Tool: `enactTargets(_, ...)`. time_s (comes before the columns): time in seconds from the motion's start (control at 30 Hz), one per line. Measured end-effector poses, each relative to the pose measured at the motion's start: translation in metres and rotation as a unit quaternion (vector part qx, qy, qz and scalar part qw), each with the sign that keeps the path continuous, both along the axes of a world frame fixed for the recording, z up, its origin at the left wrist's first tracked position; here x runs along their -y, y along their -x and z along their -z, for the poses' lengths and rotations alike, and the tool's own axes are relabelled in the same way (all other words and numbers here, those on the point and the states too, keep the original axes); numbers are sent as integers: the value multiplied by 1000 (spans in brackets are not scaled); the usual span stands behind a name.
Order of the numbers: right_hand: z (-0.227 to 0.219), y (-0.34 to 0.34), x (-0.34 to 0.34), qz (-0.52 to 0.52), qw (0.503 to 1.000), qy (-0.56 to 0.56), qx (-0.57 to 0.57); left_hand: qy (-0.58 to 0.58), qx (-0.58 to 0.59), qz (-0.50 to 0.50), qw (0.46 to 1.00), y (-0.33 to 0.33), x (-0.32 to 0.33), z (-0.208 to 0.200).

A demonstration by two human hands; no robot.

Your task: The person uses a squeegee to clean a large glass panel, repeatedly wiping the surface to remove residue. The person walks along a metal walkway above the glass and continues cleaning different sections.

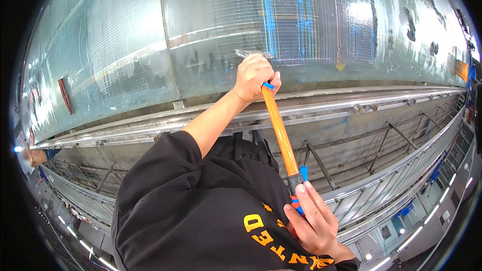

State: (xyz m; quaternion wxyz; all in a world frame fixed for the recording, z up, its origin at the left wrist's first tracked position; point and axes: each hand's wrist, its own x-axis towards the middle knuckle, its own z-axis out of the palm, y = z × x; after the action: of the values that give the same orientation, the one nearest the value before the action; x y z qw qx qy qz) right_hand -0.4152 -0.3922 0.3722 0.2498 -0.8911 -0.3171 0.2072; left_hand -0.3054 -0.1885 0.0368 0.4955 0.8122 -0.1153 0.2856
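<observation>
My left hand (255,78), a closed fist, is wrapped round the upper end of a tool with an orange tube handle (281,130); its fingers hide part of it. A blue ring (268,86) sits by the fist. Just beyond the knuckles, a thin clear piece (253,54) lies against or close above a glossy grey-green sheet (216,65); I cannot tell which. At the tube's lower end is a black fitting (296,183) with a blue tab (304,172) and red and blue parts. My right hand (316,221) holds this end with fingers nearly straight.
Blue and yellow lines (268,15) run over the sheet. Dark smudges (410,25) mark its right, and a reddish-brown strip (65,95) lies left. A metal rail (321,116) edges it near me, with a barred frame (376,145) below. Another person's hand (37,157) shows far left.
</observation>
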Motion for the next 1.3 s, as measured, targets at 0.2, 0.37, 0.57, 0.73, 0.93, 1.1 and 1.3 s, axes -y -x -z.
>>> enactTargets(0.2, 23, -78, -32, -22, 1000, -11, 19, -16, 11, -5, 1000, -90, -44, 9)
enactTargets(0.37, 52, -162, -73, -30, 999, -21, 39, -36, 39, -8, 999, -197, -97, 11)
enactTargets(0.57, 64, -263, -138, 24, 999, -18, 27, -37, 94, 6, 995, -328, -157, 24)
enactTargets(0.73, 64, -292, -152, 51, 993, -79, 75, -53, 41, -22, 998, -344, -165, 24)
enactTargets(0.93, 51, -191, -111, 60, 987, -114, 96, -62, 68, 7, 996, -264, -136, -13)
enactTargets(1.1, 26, -61, -30, 53, 991, -107, 59, -61, 28, 21, 998, -117, -67, -29)
enactTargets(1.3, 6, 74, 33, 69, 993, -87, 29, -47, -22, 56, 997, 41, 12, -25)
